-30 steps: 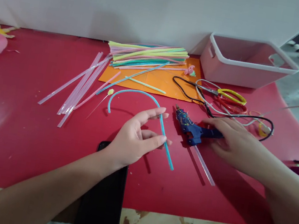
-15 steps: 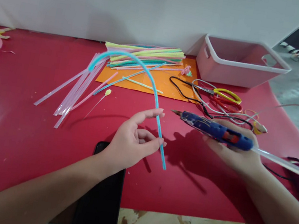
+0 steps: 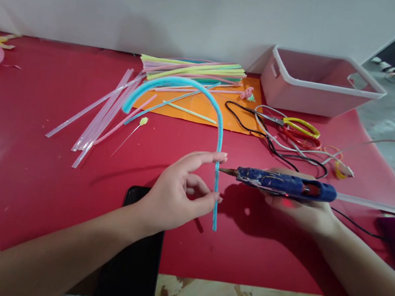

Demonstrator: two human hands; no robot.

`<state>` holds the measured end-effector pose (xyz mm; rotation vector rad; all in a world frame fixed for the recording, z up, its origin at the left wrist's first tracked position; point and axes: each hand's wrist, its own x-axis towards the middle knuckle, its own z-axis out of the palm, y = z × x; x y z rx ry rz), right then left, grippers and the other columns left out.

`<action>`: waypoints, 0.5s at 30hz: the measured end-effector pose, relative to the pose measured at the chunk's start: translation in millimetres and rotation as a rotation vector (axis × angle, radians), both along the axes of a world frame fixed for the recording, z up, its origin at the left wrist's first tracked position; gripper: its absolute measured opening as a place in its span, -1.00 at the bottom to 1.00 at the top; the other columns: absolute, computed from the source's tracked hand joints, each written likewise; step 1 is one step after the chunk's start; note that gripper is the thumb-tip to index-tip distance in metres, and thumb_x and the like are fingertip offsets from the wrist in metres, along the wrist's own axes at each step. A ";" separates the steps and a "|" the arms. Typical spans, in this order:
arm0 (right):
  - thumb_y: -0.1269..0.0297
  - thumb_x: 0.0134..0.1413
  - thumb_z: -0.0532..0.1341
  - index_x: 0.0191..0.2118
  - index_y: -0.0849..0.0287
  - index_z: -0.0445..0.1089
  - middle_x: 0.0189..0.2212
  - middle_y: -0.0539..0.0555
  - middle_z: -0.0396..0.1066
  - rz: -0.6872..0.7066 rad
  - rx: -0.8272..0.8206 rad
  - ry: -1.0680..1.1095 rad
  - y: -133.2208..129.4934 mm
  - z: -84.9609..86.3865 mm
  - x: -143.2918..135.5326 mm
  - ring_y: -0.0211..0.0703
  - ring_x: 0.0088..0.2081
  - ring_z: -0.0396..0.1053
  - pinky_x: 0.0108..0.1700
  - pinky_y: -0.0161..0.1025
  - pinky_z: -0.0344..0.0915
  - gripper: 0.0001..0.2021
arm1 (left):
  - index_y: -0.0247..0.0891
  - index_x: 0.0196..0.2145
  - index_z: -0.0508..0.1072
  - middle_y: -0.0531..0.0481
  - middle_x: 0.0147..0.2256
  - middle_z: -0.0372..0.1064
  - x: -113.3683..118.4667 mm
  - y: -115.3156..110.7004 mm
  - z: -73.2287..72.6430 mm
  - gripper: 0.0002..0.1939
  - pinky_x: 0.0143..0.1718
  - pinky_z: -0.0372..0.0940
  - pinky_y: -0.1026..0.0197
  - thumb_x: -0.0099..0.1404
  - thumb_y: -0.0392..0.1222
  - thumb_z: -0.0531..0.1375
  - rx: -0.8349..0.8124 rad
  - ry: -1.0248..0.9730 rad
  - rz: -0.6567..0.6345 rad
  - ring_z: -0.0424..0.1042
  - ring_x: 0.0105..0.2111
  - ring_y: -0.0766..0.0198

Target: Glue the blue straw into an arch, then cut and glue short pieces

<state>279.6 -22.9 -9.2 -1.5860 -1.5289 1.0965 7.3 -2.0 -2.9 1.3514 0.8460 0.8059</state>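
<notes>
Glue gun [image 3: 278,183] moved closer, tip [image 3: 229,172] seemingly touching the blue stem [image 3: 220,128].

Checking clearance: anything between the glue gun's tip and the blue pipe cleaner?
Nothing visible: the right hand holds the glue gun with its tip at the blue pipe cleaner. The left hand's fingers sit above and below.

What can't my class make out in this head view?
Head view:
Handle of the glue gun: hidden by its body and the right hand.
Far end of the glue stick: cut off by the right edge.
Whether nozzle touches blue pipe cleaner: too small to tell.
</notes>
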 end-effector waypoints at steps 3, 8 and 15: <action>0.30 -0.06 0.39 -0.33 0.09 0.44 -0.49 0.02 0.45 -0.028 -0.024 0.054 -2.9 -0.8 -2.5 -0.13 -0.42 0.36 -0.35 -0.21 0.34 -0.84 | -0.10 0.18 0.37 -0.17 0.27 0.24 0.1 -0.4 1.6 -0.45 -0.24 0.52 0.31 0.25 -0.32 0.29 0.031 -0.004 -0.008 0.47 -0.44 0.50; 0.35 -0.11 0.37 -0.36 0.12 0.44 -0.50 0.00 0.45 -0.035 -0.037 0.136 -0.8 -1.9 -5.8 -0.18 -0.43 0.36 -0.35 -0.27 0.32 -0.86 | -0.13 0.20 0.35 -0.17 0.25 0.24 0.2 -1.0 1.4 -0.44 -0.19 0.54 0.27 0.26 -0.34 0.28 0.060 -0.019 -0.022 0.46 -0.45 0.52; 0.30 -0.26 0.40 -0.42 0.16 0.43 -0.55 -0.04 0.45 0.056 -0.012 0.148 7.8 -7.3 1.1 -0.21 -0.50 0.35 -0.44 -0.31 0.31 -0.80 | -0.14 0.21 0.34 -0.16 0.25 0.23 -0.3 -1.0 -3.0 -0.43 -0.18 0.55 0.26 0.26 -0.38 0.27 0.099 -0.049 -0.028 0.45 -0.45 0.55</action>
